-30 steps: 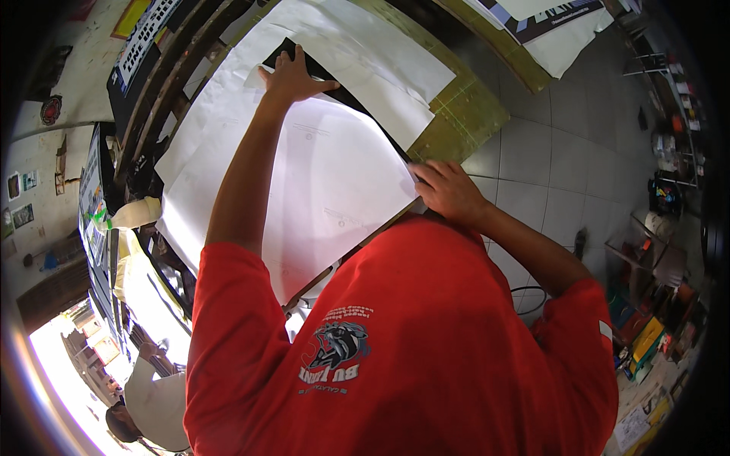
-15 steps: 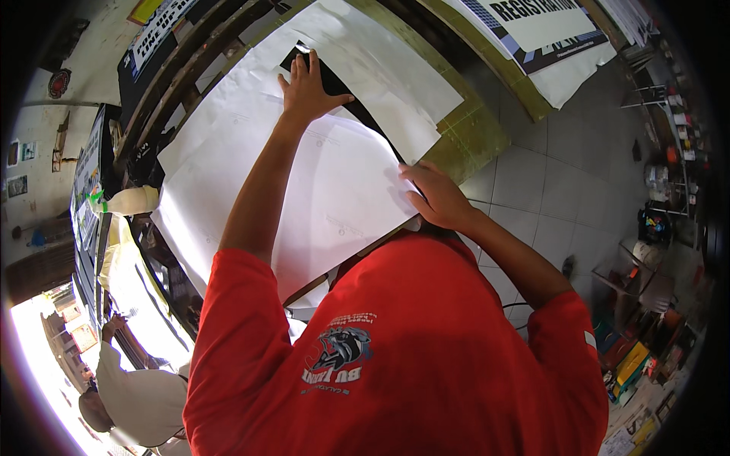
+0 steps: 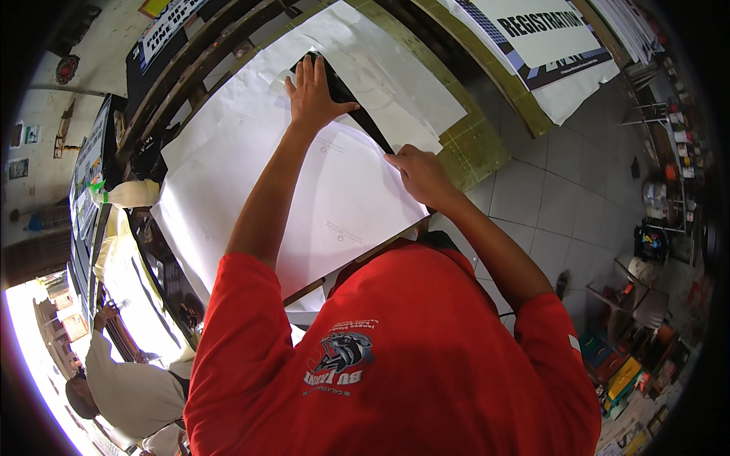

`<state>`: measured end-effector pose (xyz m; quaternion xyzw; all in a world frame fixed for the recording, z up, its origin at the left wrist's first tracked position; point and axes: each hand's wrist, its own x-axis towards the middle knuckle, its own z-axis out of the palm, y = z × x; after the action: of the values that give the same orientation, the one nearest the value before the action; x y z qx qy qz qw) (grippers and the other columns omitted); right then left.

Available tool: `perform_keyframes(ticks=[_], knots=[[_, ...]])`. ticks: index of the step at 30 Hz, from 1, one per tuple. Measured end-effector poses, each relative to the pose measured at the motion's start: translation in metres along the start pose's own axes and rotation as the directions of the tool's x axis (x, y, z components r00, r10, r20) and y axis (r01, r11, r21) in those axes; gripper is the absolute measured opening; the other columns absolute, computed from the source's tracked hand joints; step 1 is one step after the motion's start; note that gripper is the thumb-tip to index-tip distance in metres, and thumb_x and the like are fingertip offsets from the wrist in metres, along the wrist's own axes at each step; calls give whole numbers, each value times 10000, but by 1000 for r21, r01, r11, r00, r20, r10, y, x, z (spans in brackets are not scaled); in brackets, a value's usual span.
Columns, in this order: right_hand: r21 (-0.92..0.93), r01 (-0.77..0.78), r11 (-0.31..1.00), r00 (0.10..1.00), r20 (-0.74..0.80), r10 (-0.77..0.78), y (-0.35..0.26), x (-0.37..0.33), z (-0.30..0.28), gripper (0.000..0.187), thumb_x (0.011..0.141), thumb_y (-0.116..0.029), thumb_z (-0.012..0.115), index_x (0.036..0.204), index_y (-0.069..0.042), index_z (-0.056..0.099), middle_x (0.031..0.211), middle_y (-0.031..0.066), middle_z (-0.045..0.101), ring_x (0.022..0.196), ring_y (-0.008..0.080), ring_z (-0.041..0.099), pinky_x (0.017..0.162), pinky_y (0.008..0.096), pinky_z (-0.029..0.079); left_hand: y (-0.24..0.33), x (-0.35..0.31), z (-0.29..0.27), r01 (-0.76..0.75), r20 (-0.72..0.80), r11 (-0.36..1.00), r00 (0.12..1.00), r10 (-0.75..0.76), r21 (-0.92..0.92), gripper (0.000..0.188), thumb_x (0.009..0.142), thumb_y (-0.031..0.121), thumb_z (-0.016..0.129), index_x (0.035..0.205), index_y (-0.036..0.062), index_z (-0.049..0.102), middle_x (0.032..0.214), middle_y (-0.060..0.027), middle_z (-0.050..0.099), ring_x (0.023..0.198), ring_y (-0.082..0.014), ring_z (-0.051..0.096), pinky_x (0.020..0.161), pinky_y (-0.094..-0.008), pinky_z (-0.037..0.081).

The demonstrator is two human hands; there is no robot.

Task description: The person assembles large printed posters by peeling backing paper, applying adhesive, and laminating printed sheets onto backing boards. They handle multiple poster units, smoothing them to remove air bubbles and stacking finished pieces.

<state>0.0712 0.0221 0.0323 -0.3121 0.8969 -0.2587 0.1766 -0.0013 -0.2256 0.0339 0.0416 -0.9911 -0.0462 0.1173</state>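
Note:
A large white sheet (image 3: pixel 342 205) with faint grey print lies over the work table, its near right part curving up a little. Along its far right side runs a black strip (image 3: pixel 369 121). My left hand (image 3: pixel 313 97) rests with fingers spread near the strip's far end, thumb reaching across the black. At the sheet's right edge my right hand (image 3: pixel 420 176) has its fingers curled, gripping the edge beside the strip's near end. The undersides of those fingers are hidden.
A green cutting mat (image 3: pixel 475 144) shows under the paper at right. On the left stands a cream spray bottle (image 3: pixel 133 194) with a green top. Printed signboards (image 3: pixel 540 26) lie across the gap at upper right. Another person (image 3: pixel 137 395) is at lower left.
My right hand has shifted slightly up and left along the edge, fingers now more curled. My left hand has moved slightly right and down. The sheet's right side lies flatter.

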Motion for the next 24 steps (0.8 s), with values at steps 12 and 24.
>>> perform_keyframes(ticks=[12, 24], knots=[[-193, 384, 903, 900, -140, -412, 39, 28, 1, 243, 825, -91, 568, 1066, -90, 602, 1230, 148, 561, 1234, 307, 442, 1048, 470, 311, 25, -25, 2, -111, 35, 978, 992, 119, -174, 177, 768, 177, 663, 887, 63, 599, 921, -80, 595, 981, -280, 574, 997, -585, 302], [-173, 408, 896, 882, -178, -436, 33, 25, -9, 349, 767, -97, 632, 1110, -64, 578, 1123, 139, 605, 1203, 321, 460, 1015, 455, 334, 72, -108, -13, -20, -5, 973, 1000, 19, -229, 353, 750, 341, 700, 954, 59, 642, 1126, -117, 560, 1231, -329, 414, 1019, -630, 228]])
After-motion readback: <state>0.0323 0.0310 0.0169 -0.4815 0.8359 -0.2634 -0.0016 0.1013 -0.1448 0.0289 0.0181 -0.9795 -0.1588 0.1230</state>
